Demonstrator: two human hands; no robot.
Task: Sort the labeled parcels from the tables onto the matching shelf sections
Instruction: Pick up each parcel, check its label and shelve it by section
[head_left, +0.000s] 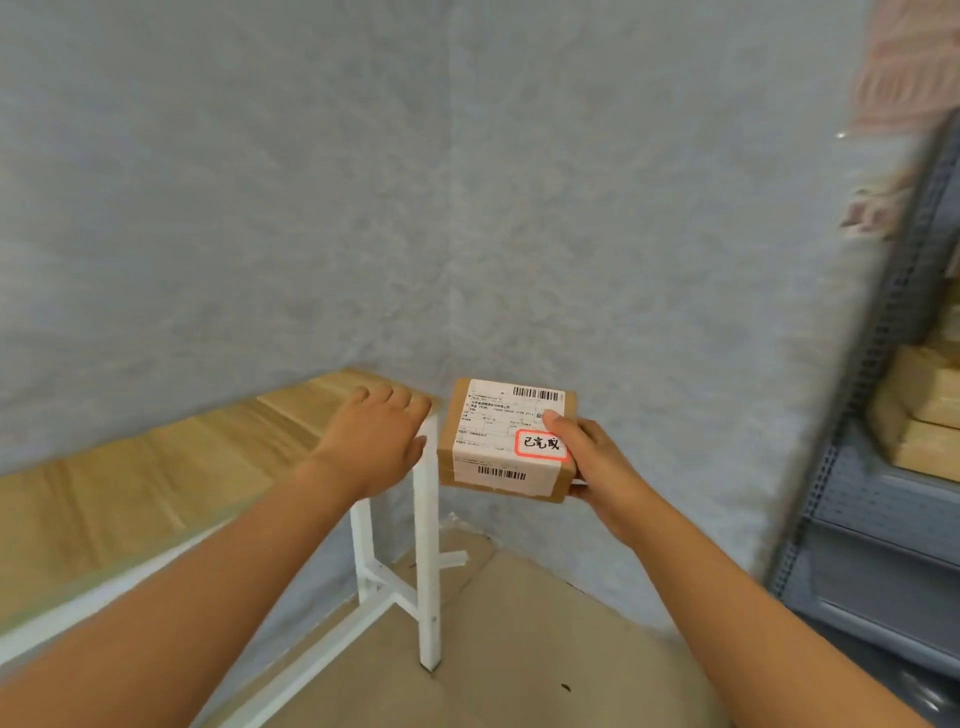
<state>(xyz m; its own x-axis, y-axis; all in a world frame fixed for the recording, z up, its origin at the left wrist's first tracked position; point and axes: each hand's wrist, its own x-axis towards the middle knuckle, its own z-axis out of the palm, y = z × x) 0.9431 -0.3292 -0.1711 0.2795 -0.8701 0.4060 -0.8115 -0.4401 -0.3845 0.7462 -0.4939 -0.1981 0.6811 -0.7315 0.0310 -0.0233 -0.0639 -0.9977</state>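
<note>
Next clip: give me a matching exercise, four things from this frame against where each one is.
Things:
1. parcel
2. left hand
3. table
4. shelf unit

Places:
A. far right edge of view
B. along the left wall
C. held in the right hand
D. open, over the table's corner

Pairs: 1-C, 2-D, 3-B, 4-A

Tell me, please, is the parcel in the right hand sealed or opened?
Sealed, as far as shows: the parcel has its white shipping label lying flat and unbroken across its top, held by the right hand.
</note>
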